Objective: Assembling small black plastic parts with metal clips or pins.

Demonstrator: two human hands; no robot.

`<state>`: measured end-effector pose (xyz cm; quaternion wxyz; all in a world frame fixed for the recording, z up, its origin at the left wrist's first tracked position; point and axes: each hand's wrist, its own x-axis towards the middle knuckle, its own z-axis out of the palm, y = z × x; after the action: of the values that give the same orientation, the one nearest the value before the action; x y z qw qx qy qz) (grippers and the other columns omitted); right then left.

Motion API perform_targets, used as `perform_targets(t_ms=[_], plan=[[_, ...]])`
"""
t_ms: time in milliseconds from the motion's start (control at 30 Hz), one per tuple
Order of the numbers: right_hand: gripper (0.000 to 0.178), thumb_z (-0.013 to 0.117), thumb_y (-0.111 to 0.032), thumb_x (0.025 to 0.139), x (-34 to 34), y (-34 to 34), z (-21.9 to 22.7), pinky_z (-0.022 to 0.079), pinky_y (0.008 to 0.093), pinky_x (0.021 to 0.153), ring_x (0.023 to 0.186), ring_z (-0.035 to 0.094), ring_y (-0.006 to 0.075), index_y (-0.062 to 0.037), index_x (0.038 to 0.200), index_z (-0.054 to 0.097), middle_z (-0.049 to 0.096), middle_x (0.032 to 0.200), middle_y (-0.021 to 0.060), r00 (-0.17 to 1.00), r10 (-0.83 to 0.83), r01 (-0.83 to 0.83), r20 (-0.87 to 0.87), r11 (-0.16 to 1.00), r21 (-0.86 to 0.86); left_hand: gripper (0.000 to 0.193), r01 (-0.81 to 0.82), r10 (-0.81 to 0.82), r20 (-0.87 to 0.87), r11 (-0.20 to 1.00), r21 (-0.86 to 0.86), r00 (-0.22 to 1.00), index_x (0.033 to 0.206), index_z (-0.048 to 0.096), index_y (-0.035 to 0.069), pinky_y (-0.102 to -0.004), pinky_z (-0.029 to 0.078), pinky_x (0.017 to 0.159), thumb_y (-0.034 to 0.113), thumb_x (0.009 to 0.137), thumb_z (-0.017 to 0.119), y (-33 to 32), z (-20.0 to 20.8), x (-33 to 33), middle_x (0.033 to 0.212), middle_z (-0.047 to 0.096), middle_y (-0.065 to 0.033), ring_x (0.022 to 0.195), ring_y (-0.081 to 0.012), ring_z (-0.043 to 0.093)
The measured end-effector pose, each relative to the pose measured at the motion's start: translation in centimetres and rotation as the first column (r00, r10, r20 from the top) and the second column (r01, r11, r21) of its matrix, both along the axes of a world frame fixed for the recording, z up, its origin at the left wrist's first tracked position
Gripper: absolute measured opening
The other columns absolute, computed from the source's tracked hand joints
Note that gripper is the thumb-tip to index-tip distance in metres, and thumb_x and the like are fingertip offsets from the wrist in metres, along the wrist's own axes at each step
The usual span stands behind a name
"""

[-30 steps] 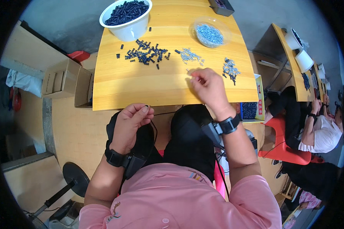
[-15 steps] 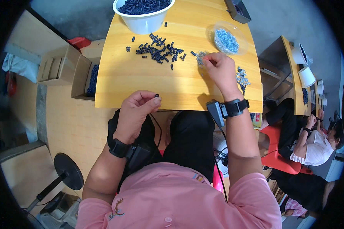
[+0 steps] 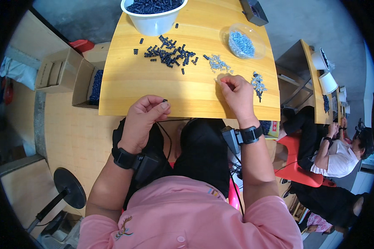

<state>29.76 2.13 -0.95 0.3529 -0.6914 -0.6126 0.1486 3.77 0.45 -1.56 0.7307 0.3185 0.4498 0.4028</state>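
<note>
Over the table's front edge, my left hand (image 3: 144, 120) pinches a small black cylindrical part (image 3: 165, 101) between thumb and forefinger; only its end shows. My right hand (image 3: 237, 96) is above the table with thumb and forefinger pressed together, and whatever is between them is too small to make out. Just beyond it lies a loose pile of small silvery pieces, screw-like in shape (image 3: 219, 63). To its right is a cluster of silvery and black pieces (image 3: 258, 84). A larger pile of black cylindrical parts (image 3: 170, 54) spreads over the middle left of the table.
A white tub (image 3: 153, 24) full of black parts stands at the far left of the wooden table (image 3: 187, 89). At the far right are a clear bowl (image 3: 257, 46) of silvery pieces and a dark box (image 3: 254, 12). Cardboard boxes (image 3: 84, 83) stand left; another person (image 3: 336, 155) sits right.
My right hand has drawn back toward me from the silvery pile, leaving that pile in full view. My left hand still pinches the black part. The whole view has shifted slightly.
</note>
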Motion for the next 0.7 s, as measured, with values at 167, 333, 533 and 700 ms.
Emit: perform_targets(t_ms=[167, 333, 533, 700], plan=[[0.008, 0.064, -0.008, 0.073, -1.0, 0.8, -0.3, 0.049, 0.0398, 0.068, 0.071, 0.060, 0.0352, 0.0004, 0.074, 0.065, 0.062, 0.075, 0.0188, 0.989, 0.052, -0.061, 0.136, 0.996, 0.067, 0.013, 0.025, -0.024, -0.036, 1.000, 0.012, 0.999, 0.098, 0.059, 0.005, -0.0249, 0.051, 0.074, 0.011, 0.087, 0.063, -0.1, 0.4, -0.1, 0.089, 0.064, -0.0038, 0.081, -0.0120, 0.061], [0.009, 0.058, -0.006, 0.074, -1.7, 1.2, -1.7, 0.048, 0.0427, 0.071, 0.077, 0.058, 0.0353, 0.0007, 0.068, 0.060, 0.060, 0.074, 0.0189, 0.966, 0.053, -0.082, 0.254, 0.991, 0.104, 0.013, 0.034, -0.033, -0.081, 0.999, 0.018, 0.996, 0.097, 0.059, 0.005, -0.0233, 0.049, 0.072, 0.012, 0.087, 0.063, -0.8, 0.5, -0.6, 0.088, 0.063, -0.0030, 0.080, -0.0110, 0.060], [0.006, 0.061, -0.006, 0.072, -0.8, 0.4, 0.1, 0.047, 0.0429, 0.068, 0.074, 0.057, 0.0361, -0.0005, 0.071, 0.059, 0.059, 0.073, 0.0183, 0.982, 0.094, -0.107, 0.162, 0.991, 0.075, 0.013, 0.087, -0.086, -0.013, 0.994, 0.068, 0.996, 0.098, 0.059, 0.006, -0.0240, 0.050, 0.073, 0.013, 0.088, 0.062, -0.9, 0.9, 0.8, 0.089, 0.064, -0.0043, 0.079, -0.0113, 0.060], [0.006, 0.061, -0.004, 0.073, -4.1, -2.9, 2.0, 0.047, 0.0422, 0.066, 0.073, 0.055, 0.0354, -0.0016, 0.075, 0.057, 0.055, 0.074, 0.0157, 0.915, 0.398, -0.404, 0.072, 0.899, 0.166, 0.013, 0.053, -0.053, -0.003, 0.997, 0.057, 0.999, 0.098, 0.058, 0.005, -0.0255, 0.051, 0.075, 0.014, 0.089, 0.061, -1.9, 1.0, 1.3, 0.090, 0.064, -0.0053, 0.082, -0.0127, 0.062]])
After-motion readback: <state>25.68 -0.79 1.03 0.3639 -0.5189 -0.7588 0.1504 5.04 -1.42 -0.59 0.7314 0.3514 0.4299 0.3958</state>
